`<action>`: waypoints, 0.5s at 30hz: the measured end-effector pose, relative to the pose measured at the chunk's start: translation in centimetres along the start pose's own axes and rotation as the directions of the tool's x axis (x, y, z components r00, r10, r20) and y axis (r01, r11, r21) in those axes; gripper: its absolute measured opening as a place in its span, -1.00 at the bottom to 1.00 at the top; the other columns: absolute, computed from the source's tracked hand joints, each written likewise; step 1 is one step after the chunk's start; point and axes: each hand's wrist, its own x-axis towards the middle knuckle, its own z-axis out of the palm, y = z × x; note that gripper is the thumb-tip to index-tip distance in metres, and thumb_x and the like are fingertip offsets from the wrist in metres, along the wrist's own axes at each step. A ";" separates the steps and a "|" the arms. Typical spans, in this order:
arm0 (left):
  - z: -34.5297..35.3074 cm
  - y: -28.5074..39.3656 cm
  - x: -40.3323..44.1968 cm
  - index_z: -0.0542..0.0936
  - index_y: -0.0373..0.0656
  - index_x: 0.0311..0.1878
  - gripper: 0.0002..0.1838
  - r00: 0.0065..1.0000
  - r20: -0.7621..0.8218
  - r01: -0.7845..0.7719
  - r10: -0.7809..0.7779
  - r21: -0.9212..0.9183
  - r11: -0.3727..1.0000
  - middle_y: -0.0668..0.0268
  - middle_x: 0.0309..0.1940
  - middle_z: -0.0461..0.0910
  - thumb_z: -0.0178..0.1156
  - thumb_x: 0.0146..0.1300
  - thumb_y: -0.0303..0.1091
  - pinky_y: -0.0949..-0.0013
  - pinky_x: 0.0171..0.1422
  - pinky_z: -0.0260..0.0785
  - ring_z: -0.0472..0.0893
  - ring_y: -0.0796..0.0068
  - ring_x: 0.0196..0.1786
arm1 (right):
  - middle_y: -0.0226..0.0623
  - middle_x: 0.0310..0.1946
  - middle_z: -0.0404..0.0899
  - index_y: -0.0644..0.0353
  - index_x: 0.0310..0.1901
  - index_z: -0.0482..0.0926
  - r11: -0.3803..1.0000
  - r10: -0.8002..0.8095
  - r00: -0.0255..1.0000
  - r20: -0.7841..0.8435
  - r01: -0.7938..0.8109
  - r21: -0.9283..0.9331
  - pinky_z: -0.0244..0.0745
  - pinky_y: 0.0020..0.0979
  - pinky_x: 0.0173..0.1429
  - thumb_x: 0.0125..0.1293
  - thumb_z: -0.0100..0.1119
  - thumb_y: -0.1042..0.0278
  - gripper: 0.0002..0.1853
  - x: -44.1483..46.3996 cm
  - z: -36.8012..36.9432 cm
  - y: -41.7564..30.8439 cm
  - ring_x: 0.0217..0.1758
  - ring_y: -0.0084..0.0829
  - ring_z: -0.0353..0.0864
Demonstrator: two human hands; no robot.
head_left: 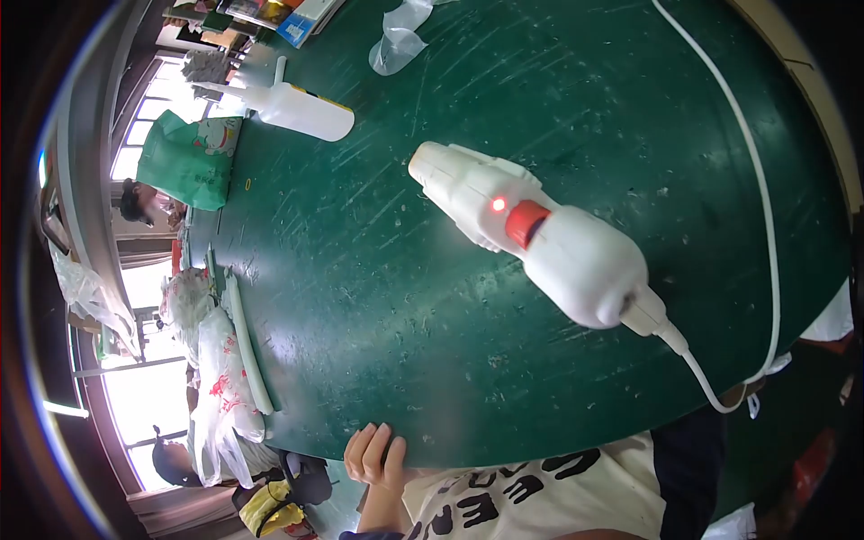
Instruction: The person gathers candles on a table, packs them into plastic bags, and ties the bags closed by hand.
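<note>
At the near edge of the dark green table (351, 297), my left hand (373, 457) rests with its bent fingers lying over the edge and nothing held in them. My right hand is out of sight. Beyond my left hand, on the right half of the table, lies a white corded electric hand tool (585, 261), untouched. It has a red switch (526, 223) and a glowing red light; its blunt tip points to the upper left. Its exact kind I cannot tell. A white cord (760, 171) runs from its rear around the right side.
A white bottle with a thin nozzle (301, 110) lies at the upper left, beside a green bag (184, 162). Clear plastic bags (220, 378) and a pale green stick (247, 342) line the left edge. A translucent scrap (398, 45) lies far off. Two people are beyond the left edge.
</note>
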 end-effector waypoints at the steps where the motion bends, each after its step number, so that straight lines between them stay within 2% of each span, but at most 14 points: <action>1: 0.1 0.0 0.0 0.48 0.00 -0.35 -0.72 1.000 -0.002 0.003 -0.003 0.000 1.000 0.31 -0.28 0.53 -0.03 0.12 -0.01 0.27 -0.17 0.38 0.51 0.30 -0.19 | -0.26 -0.24 0.46 0.12 -0.09 0.41 1.000 0.007 1.000 -0.006 -0.007 0.022 0.38 -0.49 -0.40 0.16 0.04 0.22 -0.70 -0.3 -0.1 -0.2 -0.27 -0.45 0.48; 2: 0.0 0.0 -0.1 0.48 0.00 -0.34 -0.72 1.000 0.000 0.008 -0.008 0.000 1.000 0.31 -0.27 0.53 -0.03 0.12 -0.02 0.27 -0.16 0.38 0.52 0.29 -0.18 | -0.26 -0.25 0.46 0.12 -0.09 0.41 0.999 0.017 1.000 -0.008 -0.017 0.041 0.38 -0.50 -0.41 0.16 0.04 0.21 -0.70 -0.2 0.1 -0.3 -0.28 -0.45 0.48; 5: -0.1 -0.5 0.0 0.46 -0.18 -0.18 -0.59 0.996 0.032 -0.086 0.086 -0.003 0.996 0.12 -0.24 0.53 -0.13 0.09 -0.05 0.21 -0.17 0.41 0.54 0.13 -0.23 | -0.27 -0.25 0.46 0.11 -0.10 0.41 0.991 0.045 0.999 -0.014 -0.043 0.127 0.37 -0.51 -0.42 0.16 0.04 0.20 -0.70 0.2 1.0 -1.0 -0.29 -0.46 0.48; 10: 0.3 -0.1 1.0 0.51 -0.19 -0.20 -0.59 0.999 -0.023 -0.048 0.046 -0.064 0.997 0.16 -0.22 0.55 -0.11 0.05 -0.08 0.25 -0.18 0.40 0.56 0.14 -0.23 | -0.28 -0.27 0.46 0.10 -0.11 0.42 0.946 0.102 0.994 -0.024 -0.090 0.313 0.37 -0.52 -0.44 0.16 0.05 0.19 -0.71 -0.4 0.9 -3.9 -0.31 -0.49 0.48; 15: 0.1 0.2 2.1 0.55 -0.21 -0.21 -0.59 0.998 -0.067 -0.024 0.017 -0.107 0.994 0.15 -0.20 0.56 -0.05 0.00 -0.11 0.27 -0.19 0.40 0.57 0.15 -0.23 | -0.29 -0.28 0.47 0.09 -0.12 0.43 0.817 0.175 0.985 0.006 -0.148 0.557 0.36 -0.54 -0.47 0.16 0.05 0.17 -0.71 -1.9 0.6 -8.1 -0.32 -0.51 0.48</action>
